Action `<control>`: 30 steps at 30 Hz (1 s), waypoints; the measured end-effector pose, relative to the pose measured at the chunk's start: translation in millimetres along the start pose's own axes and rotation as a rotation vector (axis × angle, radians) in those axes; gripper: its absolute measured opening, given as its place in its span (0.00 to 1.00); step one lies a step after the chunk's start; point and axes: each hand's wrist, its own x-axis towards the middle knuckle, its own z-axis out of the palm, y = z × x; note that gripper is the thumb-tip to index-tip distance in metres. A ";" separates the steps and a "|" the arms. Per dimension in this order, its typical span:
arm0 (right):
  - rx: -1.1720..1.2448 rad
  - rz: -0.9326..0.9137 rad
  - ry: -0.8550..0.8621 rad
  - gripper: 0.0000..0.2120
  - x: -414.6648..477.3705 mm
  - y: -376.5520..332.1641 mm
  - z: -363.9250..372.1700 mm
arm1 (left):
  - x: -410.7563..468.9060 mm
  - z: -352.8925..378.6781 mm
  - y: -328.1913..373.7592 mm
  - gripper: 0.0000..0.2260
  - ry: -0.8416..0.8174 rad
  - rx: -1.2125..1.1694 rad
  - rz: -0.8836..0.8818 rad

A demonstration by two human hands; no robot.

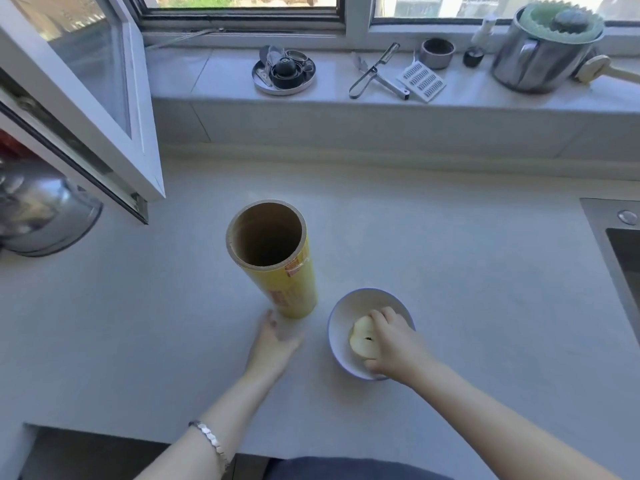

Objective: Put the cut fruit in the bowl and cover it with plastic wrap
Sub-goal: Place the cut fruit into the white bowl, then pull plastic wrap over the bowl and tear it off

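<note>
A white bowl (341, 313) stands on the pale countertop near the front edge. Inside it lies a cut apple half (362, 337), cut face up with the core showing. My right hand (394, 344) reaches into the bowl with its fingers closed around the apple half. A yellow roll of plastic wrap (277, 258) stands upright on its end just left of the bowl, its cardboard core open toward me. My left hand (275, 344) rests flat on the counter at the foot of the roll, fingers apart, holding nothing.
An open window sash (86, 109) juts over the counter at the left, above a steel pot lid (45, 209). A sink (623, 258) lies at the right edge. The sill holds a steel dish (284, 72), peelers (377, 72), a grater and a steel pot (543, 53).
</note>
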 end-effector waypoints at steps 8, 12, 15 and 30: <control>0.370 -0.112 0.209 0.16 -40.9 -17.9 -40.8 | 19.0 -49.3 63.3 0.39 0.004 0.019 0.484; 0.617 -0.175 0.406 0.10 -59.6 -40.3 -64.0 | 0.7 -41.8 83.2 0.40 0.025 -0.142 0.521; 0.795 -0.234 0.525 0.11 -75.5 -59.8 -87.0 | -27.2 -48.7 99.8 0.40 -0.071 -0.236 0.482; 0.995 -0.108 0.659 0.05 -86.8 -59.2 -101.9 | -89.7 -19.3 79.3 0.30 -0.365 -0.074 0.255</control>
